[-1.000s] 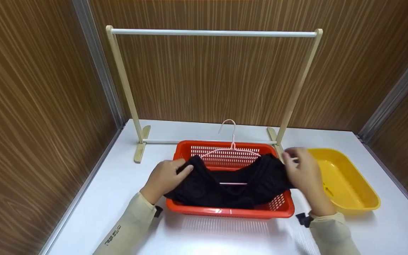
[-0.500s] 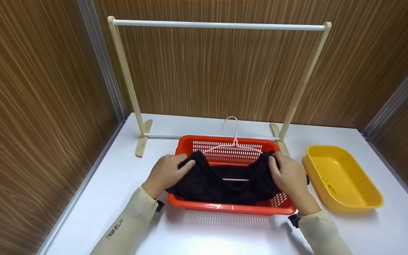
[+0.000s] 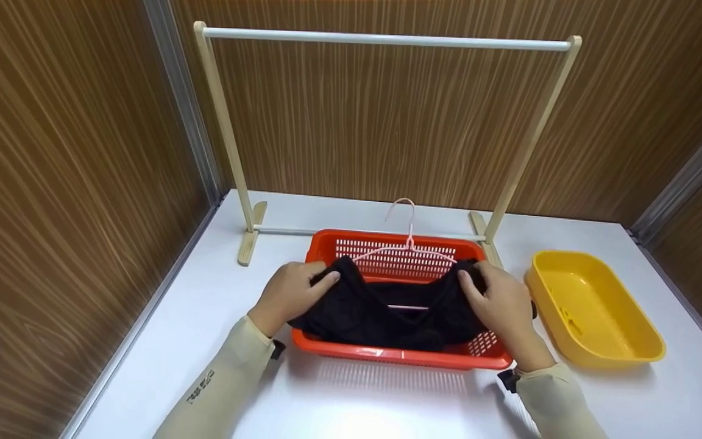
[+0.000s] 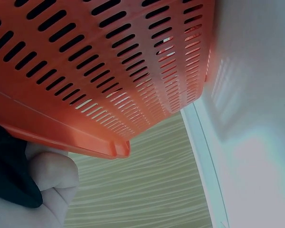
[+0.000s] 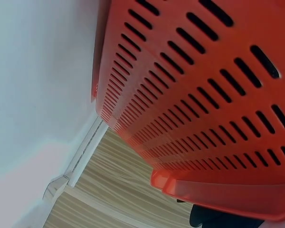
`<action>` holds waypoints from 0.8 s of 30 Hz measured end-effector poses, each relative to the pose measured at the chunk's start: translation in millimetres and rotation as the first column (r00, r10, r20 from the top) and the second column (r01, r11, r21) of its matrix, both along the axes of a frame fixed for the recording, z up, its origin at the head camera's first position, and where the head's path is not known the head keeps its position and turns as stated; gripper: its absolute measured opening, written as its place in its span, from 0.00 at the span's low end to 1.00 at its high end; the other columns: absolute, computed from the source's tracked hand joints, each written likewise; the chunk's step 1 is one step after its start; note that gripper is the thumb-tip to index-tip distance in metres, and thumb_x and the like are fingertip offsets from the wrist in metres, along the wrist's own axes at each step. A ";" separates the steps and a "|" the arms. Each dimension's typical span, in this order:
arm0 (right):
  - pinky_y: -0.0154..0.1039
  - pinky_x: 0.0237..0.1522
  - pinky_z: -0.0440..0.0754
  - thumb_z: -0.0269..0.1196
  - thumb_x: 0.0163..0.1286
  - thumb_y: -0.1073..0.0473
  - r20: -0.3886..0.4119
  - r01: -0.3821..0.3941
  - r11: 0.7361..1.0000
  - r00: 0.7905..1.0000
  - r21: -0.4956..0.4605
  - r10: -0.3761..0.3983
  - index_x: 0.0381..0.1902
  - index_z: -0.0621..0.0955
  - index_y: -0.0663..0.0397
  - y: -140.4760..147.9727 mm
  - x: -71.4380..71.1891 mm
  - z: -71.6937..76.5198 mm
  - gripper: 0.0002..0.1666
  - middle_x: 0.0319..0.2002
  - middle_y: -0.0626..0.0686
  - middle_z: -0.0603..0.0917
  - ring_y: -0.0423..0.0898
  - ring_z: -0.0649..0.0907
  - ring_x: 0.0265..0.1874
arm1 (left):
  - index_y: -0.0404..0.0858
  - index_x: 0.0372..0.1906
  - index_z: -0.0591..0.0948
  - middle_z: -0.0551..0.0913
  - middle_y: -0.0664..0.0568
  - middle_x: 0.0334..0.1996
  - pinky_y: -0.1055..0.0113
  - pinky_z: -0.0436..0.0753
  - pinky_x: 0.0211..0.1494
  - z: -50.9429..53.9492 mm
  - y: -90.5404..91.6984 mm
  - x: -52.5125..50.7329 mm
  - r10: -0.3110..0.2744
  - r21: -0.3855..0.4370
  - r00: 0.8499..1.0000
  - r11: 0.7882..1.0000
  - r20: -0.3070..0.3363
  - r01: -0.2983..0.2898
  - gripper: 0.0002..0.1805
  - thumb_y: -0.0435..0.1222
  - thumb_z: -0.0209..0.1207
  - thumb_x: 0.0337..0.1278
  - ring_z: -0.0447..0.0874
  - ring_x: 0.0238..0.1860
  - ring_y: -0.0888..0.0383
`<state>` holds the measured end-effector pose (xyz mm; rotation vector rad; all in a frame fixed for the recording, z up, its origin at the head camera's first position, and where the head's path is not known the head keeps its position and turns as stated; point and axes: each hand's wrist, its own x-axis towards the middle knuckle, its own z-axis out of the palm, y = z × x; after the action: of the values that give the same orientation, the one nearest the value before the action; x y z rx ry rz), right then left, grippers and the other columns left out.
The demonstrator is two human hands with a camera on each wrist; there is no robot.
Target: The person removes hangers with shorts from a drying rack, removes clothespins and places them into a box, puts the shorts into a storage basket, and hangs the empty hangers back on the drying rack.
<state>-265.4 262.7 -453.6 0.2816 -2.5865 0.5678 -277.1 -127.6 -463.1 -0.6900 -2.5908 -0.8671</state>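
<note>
A black garment (image 3: 387, 323) hangs on a pink clothes hanger (image 3: 411, 241) over the red basket (image 3: 400, 355). The hanger's hook points up, and its lower bar shows through the neck opening. My left hand (image 3: 293, 292) pinches the garment's left shoulder between thumb and fingers. At the right shoulder, my right hand (image 3: 503, 302) grips the cloth, thumb in front. In the left wrist view, curled fingers (image 4: 54, 173) hold black cloth beside the basket rim. Only a bit of black cloth (image 5: 218, 217) shows under the rim in the right wrist view.
Behind the basket stands a drying rack with a white top rail (image 3: 381, 39) and wooden legs. A yellow tub (image 3: 601, 305) sits on the white table (image 3: 351, 402) at the right. Wood-grain panels (image 3: 381, 128) enclose the back and sides.
My right hand has come inward from beside the yellow tub and taken hold of the garment's right shoulder. The left hand keeps its grip. The head view has shifted slightly.
</note>
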 end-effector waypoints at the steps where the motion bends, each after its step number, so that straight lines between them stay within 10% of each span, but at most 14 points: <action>1: 0.59 0.39 0.78 0.59 0.77 0.43 -0.007 -0.001 1.000 1.000 0.000 0.001 0.45 0.82 0.57 0.0 -0.1 -0.6 0.21 0.36 0.60 0.86 0.60 0.83 0.34 | 0.47 0.21 0.67 0.56 0.62 0.17 0.65 0.61 0.31 -0.1 -0.1 -0.1 -0.001 0.003 1.000 1.000 -0.001 0.001 0.25 0.53 0.57 0.74 0.61 0.20 0.62; 24: 0.63 0.50 0.79 0.60 0.77 0.45 -0.001 -0.031 0.999 1.000 -0.030 0.031 0.52 0.84 0.58 0.6 -2.3 -0.6 0.22 0.45 0.62 0.88 0.62 0.86 0.42 | 0.47 0.20 0.67 0.56 0.63 0.17 0.66 0.61 0.30 -0.6 1.0 1.9 0.004 0.017 1.000 1.000 0.003 -0.004 0.25 0.53 0.58 0.74 0.60 0.20 0.62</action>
<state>-267.7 263.4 -454.2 0.3122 -2.5750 0.6169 -275.2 -126.6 -463.7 -0.6784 -2.5837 -0.8891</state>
